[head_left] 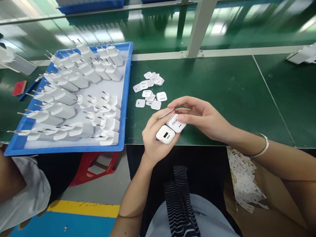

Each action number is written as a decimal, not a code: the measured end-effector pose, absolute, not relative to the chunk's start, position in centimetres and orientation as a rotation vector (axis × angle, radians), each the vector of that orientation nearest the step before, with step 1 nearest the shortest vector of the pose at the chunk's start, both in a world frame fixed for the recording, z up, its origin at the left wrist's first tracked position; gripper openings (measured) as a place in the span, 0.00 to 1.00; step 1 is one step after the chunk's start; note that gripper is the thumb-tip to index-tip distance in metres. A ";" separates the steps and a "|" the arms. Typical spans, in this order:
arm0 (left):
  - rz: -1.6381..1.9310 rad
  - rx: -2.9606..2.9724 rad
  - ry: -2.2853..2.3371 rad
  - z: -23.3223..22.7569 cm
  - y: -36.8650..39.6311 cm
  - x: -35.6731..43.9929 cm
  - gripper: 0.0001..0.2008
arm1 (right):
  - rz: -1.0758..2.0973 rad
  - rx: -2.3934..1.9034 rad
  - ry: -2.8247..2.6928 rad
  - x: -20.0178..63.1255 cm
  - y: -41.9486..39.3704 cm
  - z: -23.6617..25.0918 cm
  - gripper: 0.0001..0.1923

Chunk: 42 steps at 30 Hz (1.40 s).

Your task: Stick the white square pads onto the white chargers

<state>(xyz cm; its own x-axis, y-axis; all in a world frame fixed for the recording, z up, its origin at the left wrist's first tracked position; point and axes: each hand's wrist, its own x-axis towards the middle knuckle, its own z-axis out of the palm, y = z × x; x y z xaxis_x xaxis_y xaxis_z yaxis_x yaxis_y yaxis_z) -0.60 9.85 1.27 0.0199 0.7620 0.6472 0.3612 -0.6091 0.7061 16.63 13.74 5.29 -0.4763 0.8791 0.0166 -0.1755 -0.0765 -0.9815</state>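
Between both hands [172, 126], white charger [165, 134] in left palm, right fingertips touching.

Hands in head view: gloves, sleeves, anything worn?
Both bare: no gloves, no sleeves reaching the forearms. The right hand has a thin silver bangle at the wrist. The left hand wears nothing visible. No rings or markings show.

Blue tray [124, 98] of white plugs [74, 98] (prongs up), red stool [93, 166]
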 end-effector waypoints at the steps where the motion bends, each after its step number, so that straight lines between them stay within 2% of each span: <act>1: 1.613 1.955 1.143 1.3 9.9 -0.6 0.22 | 1.635 -0.810 -1.403 16.5 13.6 5.3 0.13; 5: 1.599 1.931 1.129 1.4 9.9 -0.7 0.23 | 1.516 -0.849 -1.430 16.4 13.3 5.6 0.11; 10: 1.602 1.916 1.147 1.4 10.0 -0.8 0.21 | 1.617 -0.821 -1.440 16.7 13.4 5.6 0.16; 16: 1.558 1.866 1.121 1.5 10.1 -0.9 0.20 | 1.497 -0.845 -1.487 16.8 13.2 5.5 0.19; 25: 1.250 1.693 0.733 2.1 10.6 -2.3 0.22 | 1.429 -1.001 -1.628 17.3 14.4 6.3 0.07; 29: 1.079 1.463 0.584 2.1 10.9 -2.7 0.19 | 1.103 -1.005 -1.765 17.3 14.4 5.7 0.04; 33: 1.085 1.246 0.613 1.6 11.1 -2.9 0.22 | 0.706 -0.894 -2.001 17.8 14.4 5.3 0.10; 37: 1.094 1.090 0.759 1.6 10.9 -2.9 0.23 | 0.501 -0.708 -2.236 18.6 14.7 5.6 0.14; 42: 1.039 1.001 0.752 2.1 10.8 -2.9 0.21 | 0.165 -0.687 -2.371 19.5 15.4 5.8 0.12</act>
<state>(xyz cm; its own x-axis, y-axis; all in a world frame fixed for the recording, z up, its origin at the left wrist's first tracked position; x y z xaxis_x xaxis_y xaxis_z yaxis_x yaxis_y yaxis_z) -2.86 10.77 2.11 0.3439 0.9378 -0.0470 -0.3372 0.1701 0.9260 19.46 15.35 5.82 -0.6479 0.5165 0.5599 0.4338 0.8543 -0.2862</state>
